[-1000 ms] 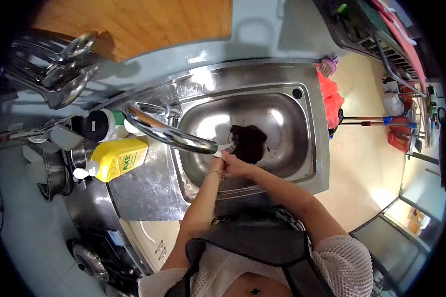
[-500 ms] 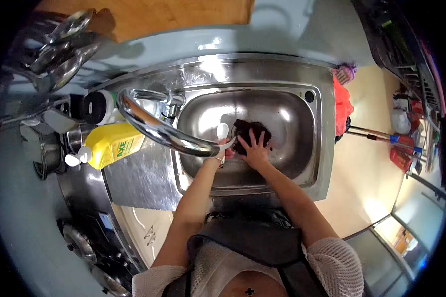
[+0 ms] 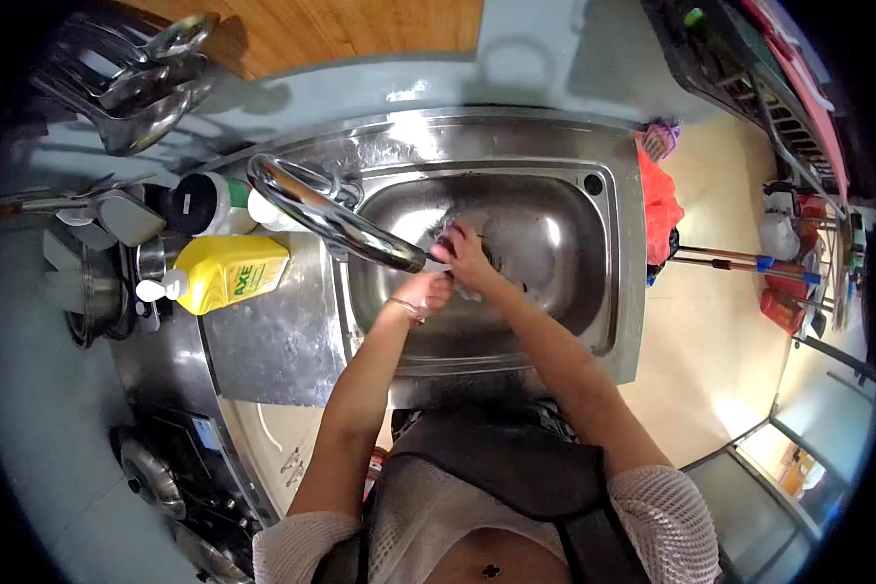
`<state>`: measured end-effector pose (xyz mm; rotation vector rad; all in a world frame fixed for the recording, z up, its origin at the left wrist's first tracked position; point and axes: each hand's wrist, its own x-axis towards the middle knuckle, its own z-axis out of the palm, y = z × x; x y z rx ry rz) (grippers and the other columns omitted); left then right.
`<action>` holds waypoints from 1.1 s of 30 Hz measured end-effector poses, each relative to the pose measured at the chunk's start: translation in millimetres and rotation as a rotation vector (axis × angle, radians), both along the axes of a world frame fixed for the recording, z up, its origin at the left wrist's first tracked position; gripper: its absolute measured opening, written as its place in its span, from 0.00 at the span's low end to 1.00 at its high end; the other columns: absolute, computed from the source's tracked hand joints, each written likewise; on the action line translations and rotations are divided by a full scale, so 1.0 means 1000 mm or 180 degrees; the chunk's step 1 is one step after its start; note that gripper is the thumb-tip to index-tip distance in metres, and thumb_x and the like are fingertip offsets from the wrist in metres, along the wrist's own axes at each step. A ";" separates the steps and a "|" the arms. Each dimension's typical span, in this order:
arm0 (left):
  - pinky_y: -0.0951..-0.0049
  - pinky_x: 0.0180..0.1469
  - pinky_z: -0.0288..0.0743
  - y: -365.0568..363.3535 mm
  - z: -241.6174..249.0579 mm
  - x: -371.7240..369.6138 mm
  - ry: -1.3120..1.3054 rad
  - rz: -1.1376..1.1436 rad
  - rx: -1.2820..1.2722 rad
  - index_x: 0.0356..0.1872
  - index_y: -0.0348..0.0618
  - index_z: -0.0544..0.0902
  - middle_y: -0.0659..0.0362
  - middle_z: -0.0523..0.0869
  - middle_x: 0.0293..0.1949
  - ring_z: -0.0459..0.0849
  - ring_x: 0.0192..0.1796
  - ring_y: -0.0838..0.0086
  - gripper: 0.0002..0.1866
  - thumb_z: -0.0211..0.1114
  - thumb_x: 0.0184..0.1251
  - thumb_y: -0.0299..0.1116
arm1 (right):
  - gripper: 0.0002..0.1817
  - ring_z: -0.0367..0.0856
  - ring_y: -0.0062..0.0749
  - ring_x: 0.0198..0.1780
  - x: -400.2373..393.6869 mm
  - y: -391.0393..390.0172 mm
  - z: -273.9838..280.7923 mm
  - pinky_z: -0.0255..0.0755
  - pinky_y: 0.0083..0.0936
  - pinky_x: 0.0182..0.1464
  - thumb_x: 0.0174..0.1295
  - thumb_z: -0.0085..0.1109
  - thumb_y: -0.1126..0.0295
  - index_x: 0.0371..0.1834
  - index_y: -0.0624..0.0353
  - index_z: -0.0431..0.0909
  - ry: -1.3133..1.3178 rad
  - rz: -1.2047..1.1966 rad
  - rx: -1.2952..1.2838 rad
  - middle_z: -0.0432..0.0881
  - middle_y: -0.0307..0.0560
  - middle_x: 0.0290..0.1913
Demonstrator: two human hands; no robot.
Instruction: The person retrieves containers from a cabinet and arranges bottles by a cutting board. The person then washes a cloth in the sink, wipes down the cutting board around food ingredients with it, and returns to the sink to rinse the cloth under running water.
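The left hand (image 3: 424, 291) is positioned over the near-left part of the sink basin (image 3: 566, 277), fingers curled narrow; contents cannot be determined. Slightly farther and right, the right hand (image 3: 465, 257) has bent fingers at a dark item (image 3: 445, 241), mostly hidden beneath the faucet (image 3: 355, 231) outlet; grip cannot be confirmed. Yellow bottle (image 3: 226, 274): left counter. Wooden board (image 3: 336, 34): far left.

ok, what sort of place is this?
Looks like a kitchen, likely a small one: a steel sink with a curved tap, a yellow AXE bottle beside it, and metal ladles at upper left.
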<state>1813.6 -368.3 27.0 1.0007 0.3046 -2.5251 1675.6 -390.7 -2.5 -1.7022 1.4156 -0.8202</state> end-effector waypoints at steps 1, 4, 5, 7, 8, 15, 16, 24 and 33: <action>0.87 0.08 0.46 -0.002 -0.002 0.009 0.0293 -0.0091 -0.0184 0.24 0.48 0.68 0.68 0.62 0.13 0.55 0.10 0.88 0.06 0.51 0.59 0.33 | 0.14 0.63 0.47 0.53 -0.001 0.003 -0.017 0.58 0.35 0.55 0.53 0.56 0.65 0.39 0.61 0.72 0.0461 0.0673 -0.0513 0.64 0.54 0.52; 0.89 0.07 0.46 -0.006 0.021 0.018 0.0587 -0.0352 -0.0567 0.25 0.48 0.68 0.69 0.62 0.13 0.56 0.09 0.88 0.05 0.51 0.59 0.31 | 0.13 0.63 0.45 0.53 -0.006 0.012 0.016 0.59 0.33 0.55 0.52 0.57 0.68 0.39 0.61 0.73 -0.0036 0.0705 0.0022 0.66 0.52 0.48; 0.89 0.07 0.45 -0.008 0.031 0.018 0.0581 -0.0547 -0.0776 0.25 0.48 0.68 0.69 0.62 0.14 0.56 0.09 0.88 0.04 0.51 0.59 0.29 | 0.12 0.63 0.44 0.53 -0.011 0.013 0.031 0.60 0.31 0.55 0.51 0.57 0.69 0.38 0.61 0.74 -0.0171 0.0814 -0.0203 0.68 0.51 0.46; 0.89 0.07 0.45 -0.004 0.038 0.014 0.0535 -0.0480 -0.0699 0.25 0.47 0.68 0.68 0.62 0.13 0.56 0.09 0.88 0.04 0.51 0.59 0.28 | 0.12 0.63 0.44 0.53 -0.018 0.009 0.041 0.61 0.31 0.54 0.50 0.58 0.69 0.37 0.60 0.74 -0.0223 0.0915 -0.0281 0.68 0.51 0.45; 0.89 0.07 0.45 -0.001 0.041 0.012 0.0489 -0.0391 -0.0585 0.25 0.47 0.68 0.68 0.61 0.13 0.56 0.09 0.88 0.04 0.50 0.59 0.28 | 0.11 0.63 0.45 0.53 -0.019 0.008 0.045 0.61 0.31 0.53 0.50 0.58 0.69 0.36 0.60 0.74 -0.0281 0.1032 -0.0321 0.69 0.51 0.45; 0.89 0.08 0.48 0.003 0.046 0.002 0.0028 -0.0432 -0.0550 0.19 0.48 0.64 0.68 0.61 0.12 0.56 0.10 0.87 0.11 0.46 0.62 0.32 | 0.13 0.66 0.44 0.51 -0.021 0.003 0.051 0.61 0.41 0.49 0.40 0.64 0.71 0.33 0.54 0.76 0.0314 0.0378 0.0664 0.68 0.49 0.47; 0.89 0.08 0.48 0.000 0.047 0.003 0.0022 -0.0451 -0.0575 0.19 0.48 0.64 0.68 0.61 0.12 0.56 0.10 0.87 0.11 0.46 0.62 0.32 | 0.12 0.65 0.41 0.52 -0.017 0.005 0.046 0.58 0.42 0.50 0.39 0.63 0.71 0.31 0.53 0.76 0.0566 0.0337 -0.0081 0.69 0.47 0.45; 0.86 0.06 0.43 -0.003 0.067 0.011 -0.0468 -0.1428 -0.1090 0.11 0.50 0.60 0.68 0.59 0.09 0.54 0.06 0.86 0.14 0.45 0.55 0.26 | 0.07 0.71 0.40 0.43 -0.008 0.009 0.060 0.63 0.38 0.42 0.41 0.58 0.70 0.25 0.56 0.75 0.0320 0.0760 -0.0551 0.75 0.43 0.34; 0.80 0.08 0.45 0.013 0.063 0.009 -0.1633 -0.1715 -0.1834 0.29 0.44 0.73 0.67 0.59 0.09 0.55 0.07 0.83 0.11 0.48 0.60 0.40 | 0.09 0.76 0.53 0.33 -0.005 0.020 0.051 0.70 0.38 0.33 0.43 0.58 0.74 0.30 0.61 0.72 0.0174 -0.1324 0.0066 0.77 0.55 0.30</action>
